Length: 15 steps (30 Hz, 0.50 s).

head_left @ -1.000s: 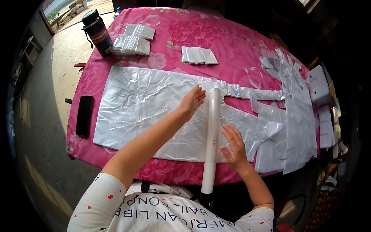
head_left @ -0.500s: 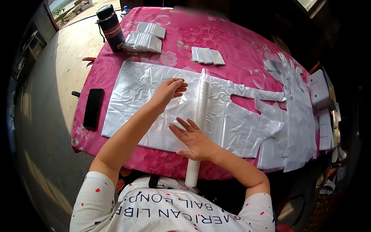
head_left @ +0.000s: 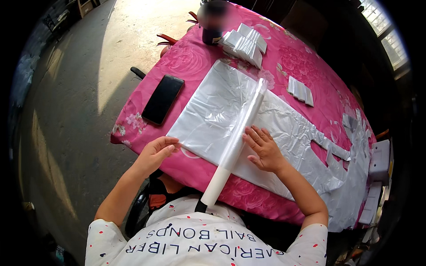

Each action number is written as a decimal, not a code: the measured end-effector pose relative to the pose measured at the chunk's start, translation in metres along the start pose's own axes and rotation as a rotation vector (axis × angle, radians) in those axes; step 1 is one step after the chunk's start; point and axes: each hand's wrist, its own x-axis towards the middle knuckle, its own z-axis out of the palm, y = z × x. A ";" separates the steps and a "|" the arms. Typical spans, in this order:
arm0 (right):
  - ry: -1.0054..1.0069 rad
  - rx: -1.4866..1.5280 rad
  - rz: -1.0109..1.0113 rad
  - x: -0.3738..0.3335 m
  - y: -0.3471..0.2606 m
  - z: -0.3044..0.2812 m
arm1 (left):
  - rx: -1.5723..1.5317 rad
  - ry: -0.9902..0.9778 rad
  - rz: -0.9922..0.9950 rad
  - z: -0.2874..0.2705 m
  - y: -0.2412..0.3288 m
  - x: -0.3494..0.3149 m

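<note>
A stack of flat, clear plastic bags (head_left: 202, 117) with cut-out handles lies across the table. A white tube (head_left: 217, 181) rests diagonally over it, its far part wrapped in thin plastic film (head_left: 249, 113); the near end sticks out past the table edge toward my lap. My right hand (head_left: 266, 150) is open, fingers spread, just right of the tube over the bags. At the stack's near left edge is my left hand (head_left: 156, 154), fingers loosely bent and thumb apart, with nothing visible in it.
On the pink flowered tablecloth (head_left: 186, 62) lie a black phone (head_left: 163, 99), folded plastic packets (head_left: 243, 46) and a smaller packet group (head_left: 300, 91). A dark bottle (head_left: 212, 34) stands at the far edge. White boxes (head_left: 380, 162) sit at the right.
The view has turned, shifting the table rightward. My left hand has come back from over the bags to their near left edge. My right hand is now right of the tube.
</note>
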 end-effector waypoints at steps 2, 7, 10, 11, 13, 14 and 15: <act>0.015 0.001 -0.015 0.020 -0.007 0.013 | -0.080 0.010 0.020 0.006 -0.011 -0.008; 0.047 0.038 -0.117 0.124 -0.031 0.045 | 0.229 0.092 0.224 0.036 -0.014 -0.016; 0.084 0.072 -0.086 0.172 -0.048 0.064 | 0.814 0.252 0.393 0.043 -0.009 -0.021; 0.130 0.091 -0.016 0.184 -0.056 0.071 | 0.988 0.329 0.404 0.045 -0.009 -0.023; 0.382 0.080 0.229 0.197 -0.070 0.079 | 1.232 0.415 0.351 0.046 -0.017 -0.027; 0.506 0.074 0.350 0.200 -0.074 0.081 | 1.186 0.400 0.274 0.043 -0.022 -0.027; 0.547 0.102 0.463 0.197 -0.077 0.081 | 1.139 0.382 0.198 0.040 -0.026 -0.027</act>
